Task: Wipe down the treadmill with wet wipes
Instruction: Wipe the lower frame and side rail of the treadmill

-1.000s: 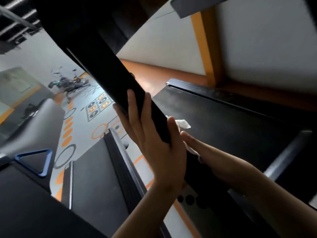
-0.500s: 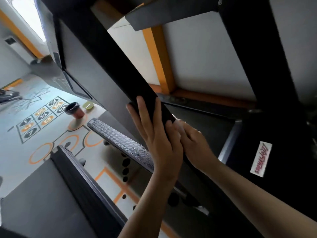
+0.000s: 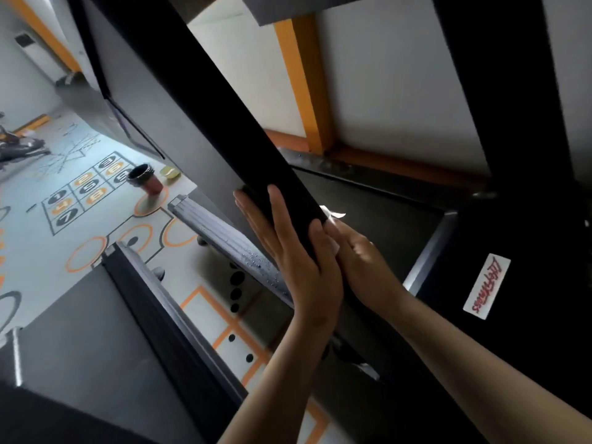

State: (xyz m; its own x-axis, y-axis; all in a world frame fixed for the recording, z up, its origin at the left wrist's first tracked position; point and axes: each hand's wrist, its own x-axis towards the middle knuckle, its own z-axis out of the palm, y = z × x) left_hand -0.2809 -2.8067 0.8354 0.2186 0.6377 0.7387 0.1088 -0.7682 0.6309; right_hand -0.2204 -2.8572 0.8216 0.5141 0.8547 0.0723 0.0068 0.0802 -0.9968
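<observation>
Both hands are working the treadmill post [image 3: 224, 123], one on each side.
The left hand [image 3: 288, 251] is lying flat-fingered on the post's left face, its grip slack and holding nothing. The right hand [image 3: 362, 261], level with it just across the post, is bunching its grip over the white wet wipe [image 3: 334, 215], whose crumpled corner is poking out above the fingers. The black, matte post is running up-left, away from both hands.

One head-worn wide-angle camera looks forward and down, tilted, close to the treadmill post [image 3: 224, 107] running from 11 o'clock to centre.
</observation>
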